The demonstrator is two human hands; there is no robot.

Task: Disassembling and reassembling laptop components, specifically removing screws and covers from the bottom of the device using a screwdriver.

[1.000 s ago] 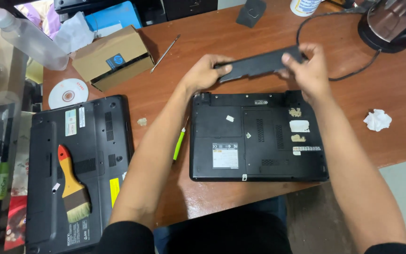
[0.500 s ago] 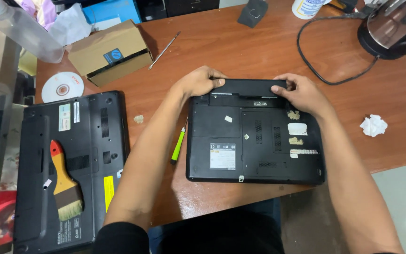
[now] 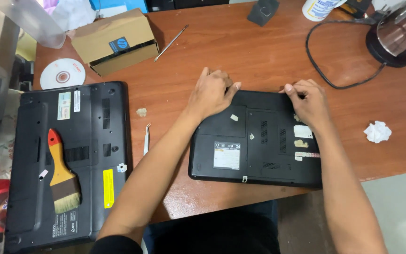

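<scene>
Both bare forearms reach forward from the lower edge of the view, angled toward each other as they go up. The left hand [image 3: 212, 96] lies palm down, fingers spread and flat, thumb pointing right, wrist slightly bent. The right hand [image 3: 308, 101] is also palm down, its fingers curled in at the knuckles and tips pressed downward. Neither hand has anything in its grip.

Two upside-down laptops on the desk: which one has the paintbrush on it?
The bigger laptop at the left edge; the brush lies on it. Both hands rest on the other laptop.
</scene>
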